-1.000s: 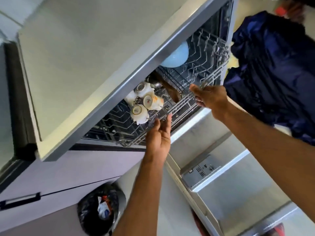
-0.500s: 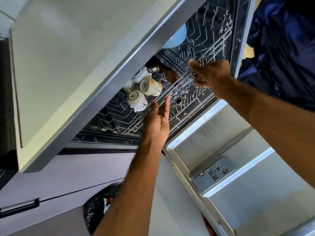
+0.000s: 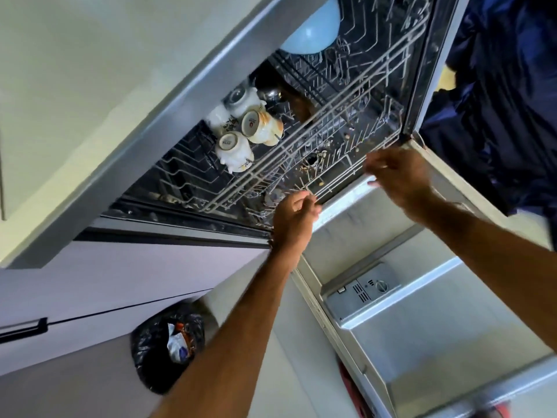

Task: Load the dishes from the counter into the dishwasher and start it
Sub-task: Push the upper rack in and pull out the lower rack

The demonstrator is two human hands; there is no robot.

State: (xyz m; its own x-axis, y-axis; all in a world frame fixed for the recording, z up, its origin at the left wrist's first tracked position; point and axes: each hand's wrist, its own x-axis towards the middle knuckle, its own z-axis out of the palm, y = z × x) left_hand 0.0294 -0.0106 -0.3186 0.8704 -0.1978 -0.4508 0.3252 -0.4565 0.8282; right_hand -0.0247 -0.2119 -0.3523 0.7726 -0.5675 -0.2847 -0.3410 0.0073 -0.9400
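The dishwasher stands open under the counter, its door [image 3: 437,342] folded down toward me. The upper rack [image 3: 319,137] sits pushed in and carries three white cups [image 3: 235,146] mouth-down and a pale blue bowl [image 3: 313,34] further back. Beneath it shows the front of the lower rack [image 3: 337,179], bare wire with crumbs on it. My left hand [image 3: 294,217] curls its fingers on a front wire of the lower rack. My right hand [image 3: 398,176], blurred, grips the same front edge further right.
The grey counter edge [image 3: 168,122] overhangs the dishwasher opening. The detergent dispenser [image 3: 361,292] sits in the inner door. A bin with a black bag [image 3: 168,351] stands on the floor at the left. A dark blue garment [image 3: 506,101] hangs at the right.
The upper rack has slid further into the dishwasher. Both hands have left its front rim and dropped to the lower rack's front edge.
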